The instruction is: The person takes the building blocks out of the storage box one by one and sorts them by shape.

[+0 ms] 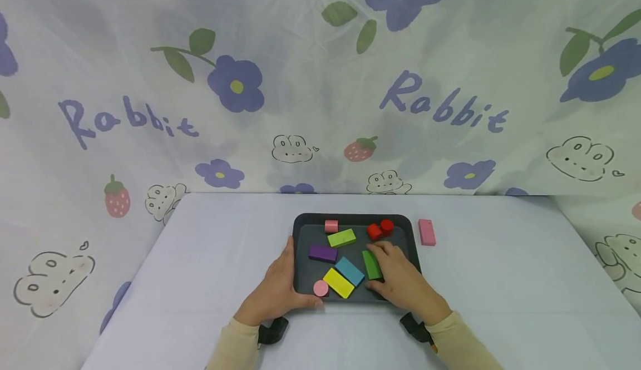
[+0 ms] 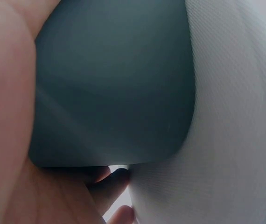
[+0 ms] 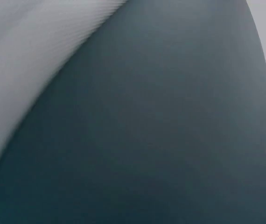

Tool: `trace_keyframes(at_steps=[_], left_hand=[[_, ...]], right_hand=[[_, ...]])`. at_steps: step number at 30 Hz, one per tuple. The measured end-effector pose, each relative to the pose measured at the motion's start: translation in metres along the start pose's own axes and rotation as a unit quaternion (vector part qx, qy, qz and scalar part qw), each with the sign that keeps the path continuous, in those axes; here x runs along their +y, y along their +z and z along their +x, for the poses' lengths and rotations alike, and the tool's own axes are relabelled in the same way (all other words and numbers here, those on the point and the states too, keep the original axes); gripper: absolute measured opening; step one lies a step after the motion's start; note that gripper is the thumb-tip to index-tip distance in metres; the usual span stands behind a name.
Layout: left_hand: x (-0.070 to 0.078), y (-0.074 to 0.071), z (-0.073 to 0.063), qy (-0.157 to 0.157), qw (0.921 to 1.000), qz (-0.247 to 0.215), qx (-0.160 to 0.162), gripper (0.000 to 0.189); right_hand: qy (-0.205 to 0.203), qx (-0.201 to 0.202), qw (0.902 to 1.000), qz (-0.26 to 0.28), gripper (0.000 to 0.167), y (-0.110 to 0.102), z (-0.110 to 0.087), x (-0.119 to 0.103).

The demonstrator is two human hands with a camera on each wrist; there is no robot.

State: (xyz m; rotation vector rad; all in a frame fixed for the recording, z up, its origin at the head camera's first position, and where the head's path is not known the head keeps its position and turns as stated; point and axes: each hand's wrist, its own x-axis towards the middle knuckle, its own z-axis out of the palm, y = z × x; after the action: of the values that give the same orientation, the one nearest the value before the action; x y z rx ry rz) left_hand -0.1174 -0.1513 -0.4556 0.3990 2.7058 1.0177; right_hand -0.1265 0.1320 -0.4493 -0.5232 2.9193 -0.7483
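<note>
A dark grey tray (image 1: 310, 281) sits on the table with several coloured blocks in it. My left hand (image 1: 275, 289) lies against its near left corner, fingers stretched along the left side and thumb along the front edge. In the left wrist view the tray's dark wall (image 2: 114, 93) fills the middle, with fingers beside it. Over the tray's right part, my right hand (image 1: 400, 278) holds a green block (image 1: 371, 265) between thumb and fingertips. A blue block (image 1: 349, 271) and a yellow block (image 1: 339, 282) lie left of it. The right wrist view shows mostly the dark tray wall (image 3: 147, 116).
Also in the tray are a purple block (image 1: 323, 253), a lime block (image 1: 341, 238), a pink cylinder (image 1: 321, 288), a small pink piece (image 1: 331, 226) and two red pieces (image 1: 374, 231). A pink block (image 1: 427, 232) lies on the white table (image 1: 501, 270), right of the tray.
</note>
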Motion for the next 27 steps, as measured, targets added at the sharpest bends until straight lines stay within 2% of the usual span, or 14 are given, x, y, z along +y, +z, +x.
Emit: trace_keyframes(at_steps=[15,27], left_hand=[[-0.001,0.001,0.000,-0.007,1.0000,-0.006,0.001,0.147],[-0.002,0.001,0.001,-0.006,1.0000,-0.005,-0.001,0.147]], right_hand=[[-0.012,0.016,0.9997,-0.014,0.067,0.004,-0.001,0.003],[-0.018,0.040,0.9990,0.001,0.067,-0.009,-0.002,0.000]])
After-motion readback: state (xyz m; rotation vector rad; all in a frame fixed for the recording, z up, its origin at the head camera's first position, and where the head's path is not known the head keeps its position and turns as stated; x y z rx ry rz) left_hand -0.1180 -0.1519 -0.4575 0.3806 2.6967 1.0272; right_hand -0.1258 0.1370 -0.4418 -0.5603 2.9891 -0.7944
